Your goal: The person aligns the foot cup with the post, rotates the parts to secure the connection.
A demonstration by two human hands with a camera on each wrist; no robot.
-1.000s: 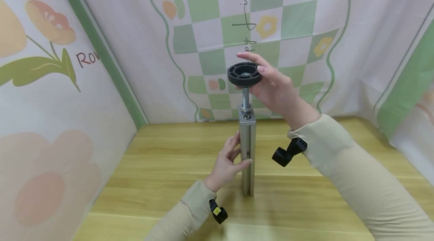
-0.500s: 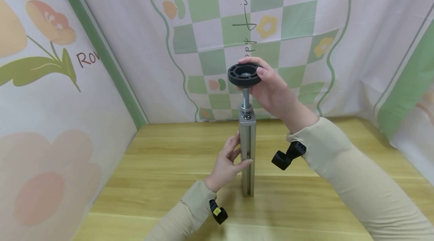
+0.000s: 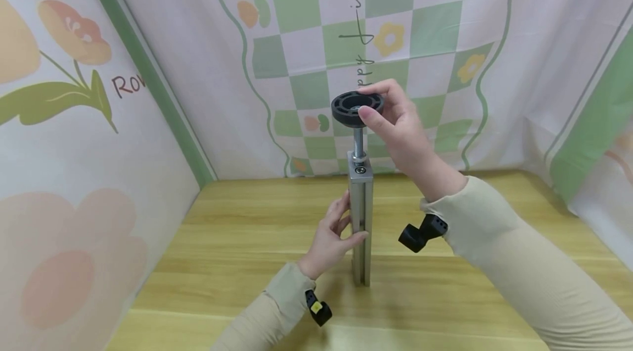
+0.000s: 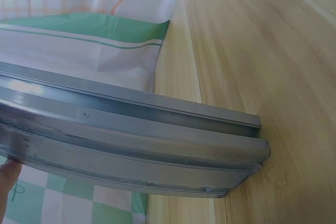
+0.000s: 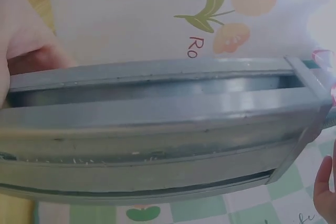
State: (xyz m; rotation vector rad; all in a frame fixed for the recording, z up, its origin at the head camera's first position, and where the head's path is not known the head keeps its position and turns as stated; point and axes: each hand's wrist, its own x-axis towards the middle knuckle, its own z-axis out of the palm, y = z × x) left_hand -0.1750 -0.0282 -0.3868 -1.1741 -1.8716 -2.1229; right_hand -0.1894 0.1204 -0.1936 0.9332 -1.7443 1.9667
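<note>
Nearest, two beige sleeves (image 3: 514, 246) enter from below, a small black wrist camera (image 3: 322, 313) showing at the left cuff and a similar black device (image 3: 413, 237) at the right. Beyond the left cuff, the left hand (image 3: 328, 241) grips a grey metal profile (image 3: 355, 202) at about mid-height, thumb across the front and fingers round the left side. The slotted profile stands upright on the wooden tabletop (image 3: 247, 230), its lower end against the surface. Above its end plate (image 3: 364, 178), which bears a screw (image 3: 361, 170), rise a nut (image 3: 359, 158) and a threaded rod (image 3: 358, 143) topped by a black round foot (image 3: 343, 116), hollow side up. The right hand (image 3: 407, 137) pinches the foot's rim at the right, thumb in front, fingers behind. Farthest, a green-and-white checked cloth (image 3: 296, 54) hangs behind the table; a flower-printed cloth (image 3: 99, 148) flanks it at left.
</note>
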